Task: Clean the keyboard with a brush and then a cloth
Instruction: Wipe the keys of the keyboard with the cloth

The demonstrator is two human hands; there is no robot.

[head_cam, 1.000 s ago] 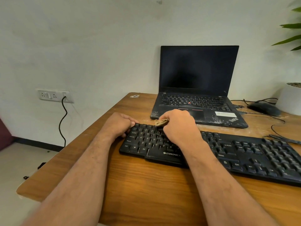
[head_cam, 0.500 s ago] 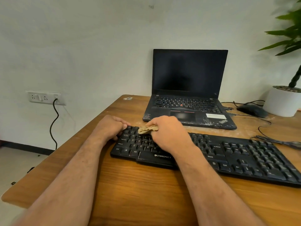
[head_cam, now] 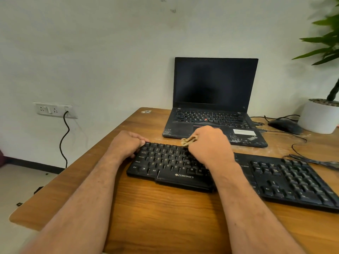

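Observation:
A black keyboard (head_cam: 286, 178) lies across the wooden desk (head_cam: 165, 213), dusty between its keys. My left hand (head_cam: 128, 143) grips the keyboard's far left corner, fingers curled over its edge. My right hand (head_cam: 211, 145) rests on the upper middle keys, closed on a small tan cloth (head_cam: 189, 141) that sticks out to the left of my fingers and touches the top row. No brush is in view.
An open black laptop (head_cam: 214, 110) stands just behind the keyboard. A black mouse (head_cam: 284, 125) with cables and a white plant pot (head_cam: 319, 118) sit at the back right. A wall socket (head_cam: 55, 110) with a black cord is at the left.
My right hand with the cloth has stayed on the upper keys, shifting slightly right along the row. My left hand keeps hold of the corner. The camera has turned left.

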